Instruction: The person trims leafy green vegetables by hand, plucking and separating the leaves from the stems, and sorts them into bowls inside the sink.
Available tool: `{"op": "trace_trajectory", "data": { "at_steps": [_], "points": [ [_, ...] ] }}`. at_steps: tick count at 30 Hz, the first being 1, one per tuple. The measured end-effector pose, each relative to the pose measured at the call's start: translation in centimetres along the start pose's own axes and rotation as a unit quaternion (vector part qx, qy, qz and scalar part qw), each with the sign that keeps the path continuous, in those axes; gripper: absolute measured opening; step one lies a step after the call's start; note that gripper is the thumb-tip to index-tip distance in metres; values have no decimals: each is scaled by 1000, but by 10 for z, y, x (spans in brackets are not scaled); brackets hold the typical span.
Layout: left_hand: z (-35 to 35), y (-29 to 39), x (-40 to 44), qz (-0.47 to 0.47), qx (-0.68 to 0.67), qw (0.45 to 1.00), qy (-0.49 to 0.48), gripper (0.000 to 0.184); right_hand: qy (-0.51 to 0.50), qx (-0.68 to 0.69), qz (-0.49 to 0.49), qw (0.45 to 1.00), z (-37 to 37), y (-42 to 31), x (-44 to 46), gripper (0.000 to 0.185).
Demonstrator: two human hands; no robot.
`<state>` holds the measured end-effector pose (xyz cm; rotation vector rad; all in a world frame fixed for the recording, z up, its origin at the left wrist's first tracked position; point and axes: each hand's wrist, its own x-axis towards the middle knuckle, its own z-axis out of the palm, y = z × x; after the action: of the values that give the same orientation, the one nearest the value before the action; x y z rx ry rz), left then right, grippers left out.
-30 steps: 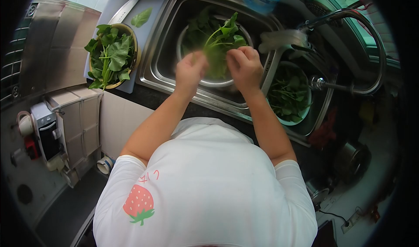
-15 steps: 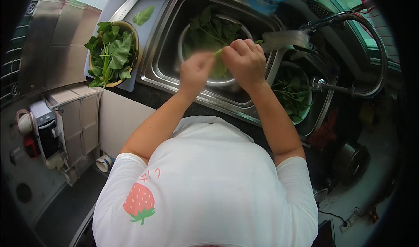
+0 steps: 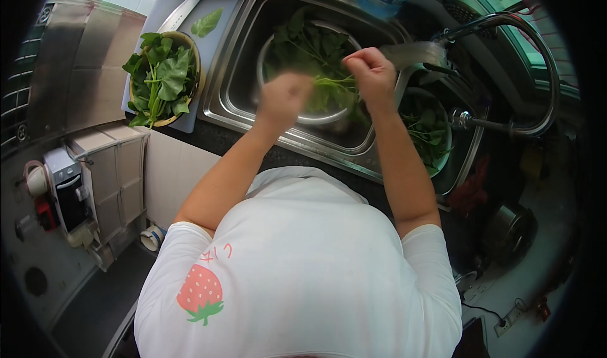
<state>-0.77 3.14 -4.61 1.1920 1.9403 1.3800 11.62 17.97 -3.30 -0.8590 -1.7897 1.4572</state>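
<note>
the left hand [image 3: 286, 102], blurred, looks closed on the near ends of a few green stems [image 3: 335, 83]; the blur hides its fingers, so how firmly it grips i cannot tell. the right hand [image 3: 372, 73] is curled shut, thumb against fingers, and whether anything is pinched inside it i cannot tell.

the stems lie to the right of the left hand's grip, in the gap between the two hands. their long axis runs crosswise, from the left hand toward the right hand, with the far end passing just below the right hand's fingertips. the left hand is the nearer one, meeting the stems; contact with the right hand is unclear.

below and beyond this grip, a round basin [image 3: 260, 67] sits in the sink [image 3: 221, 80], with loose greens [image 3: 310, 42] in it. to the right of the right hand, a second basin holds more leaves [image 3: 427, 121]. well to the left of the left hand, a bowl [image 3: 199, 73] heaped with leafy greens [image 3: 167, 80] stands on a cutting board [image 3: 221, 1], near a knife [image 3: 182, 12] and a single leaf [image 3: 207, 23].
</note>
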Motion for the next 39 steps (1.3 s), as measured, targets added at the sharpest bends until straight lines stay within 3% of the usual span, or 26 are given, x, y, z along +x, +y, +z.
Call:
{"op": "trace_trajectory", "data": {
  "at_steps": [1, 3, 6, 7, 9, 10, 13, 19, 22, 28, 34, 39],
  "points": [
    [-4, 2, 0, -85, -84, 993, -15, 17, 39, 126, 100, 986, -14, 2, 9, 15],
    [-17, 11, 2, -251, -247, 935, -45, 18, 136, 269, 175, 937, -39, -10, 22, 16],
    [-26, 12, 1, -332, -320, 886, -45, 14, 15, 254, 132, 958, -71, -16, 30, 16],
    [-27, 12, 2, -349, -340, 872, -47, 13, -27, 116, 82, 989, -72, -21, 30, 18],
    [-28, 9, 2, -347, -340, 872, -58, 11, -110, -161, -19, 981, -62, -34, 24, 21],
    [-27, 4, 2, -343, -342, 872, -65, 11, -209, -186, 11, 960, -54, -41, 18, 17],
    [-24, 5, 2, -342, -340, 873, -72, 11, -308, -242, -22, 920, -27, -30, 11, 14],
    [-28, 1, 2, -352, -359, 860, -85, 10, -426, -58, 214, 877, -19, -4, 19, 17],
    [-27, 1, 3, -356, -356, 860, -87, 10, -451, -25, 246, 857, -19, 6, 17, 18],
    [-26, 0, 4, -357, -342, 866, -69, 7, -397, -157, 236, 873, -18, 4, 13, 18],
    [-23, 1, 7, -375, -339, 860, -68, 6, -365, 36, 224, 903, -15, 15, 4, 16],
    [-23, -1, 5, -377, -342, 855, -96, 9, -385, 30, 257, 886, -18, -2, 5, 15]
  ]
}}
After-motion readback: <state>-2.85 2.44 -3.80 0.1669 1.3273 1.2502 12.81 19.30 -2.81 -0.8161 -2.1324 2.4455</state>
